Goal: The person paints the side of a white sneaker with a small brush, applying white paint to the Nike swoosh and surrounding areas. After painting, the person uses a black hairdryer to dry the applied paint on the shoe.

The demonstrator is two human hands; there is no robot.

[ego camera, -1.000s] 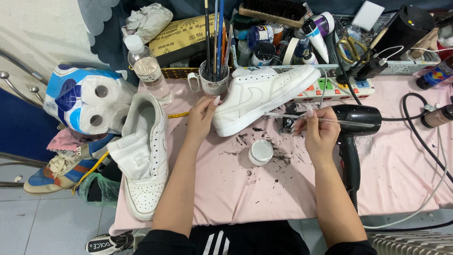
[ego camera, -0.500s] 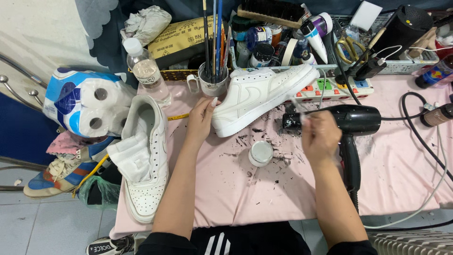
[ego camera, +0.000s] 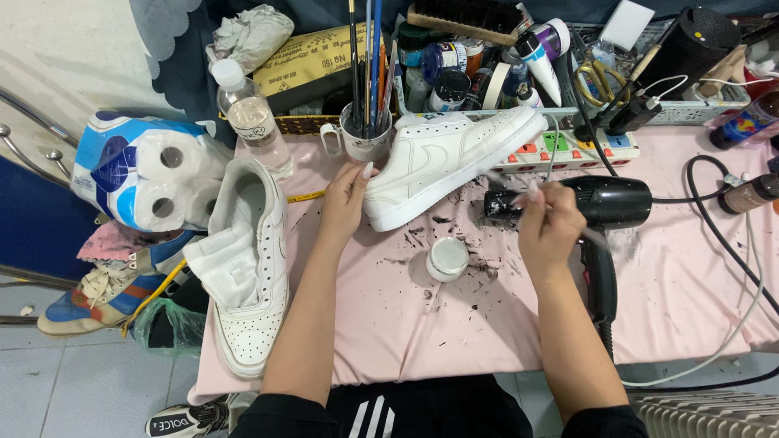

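White sneaker [ego camera: 450, 162] steadied by left hand [ego camera: 347, 197], grip loose; right hand [ego camera: 550, 223] pinches brush [ego camera: 519, 188].

A single head-worn camera looks steeply down, close over the pink cloth-covered table [ego camera: 673, 308]; its far edge seems slightly cropped.

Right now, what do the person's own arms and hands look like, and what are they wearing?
Both forearms are bare, with no gloves on the left hand or the right hand. Black sleeves show only at the bottom edge, ending near the elbows. The left hand has long, pale nails. No watch, ring or bracelet is visible. Black trousers with white stripes show between the arms.
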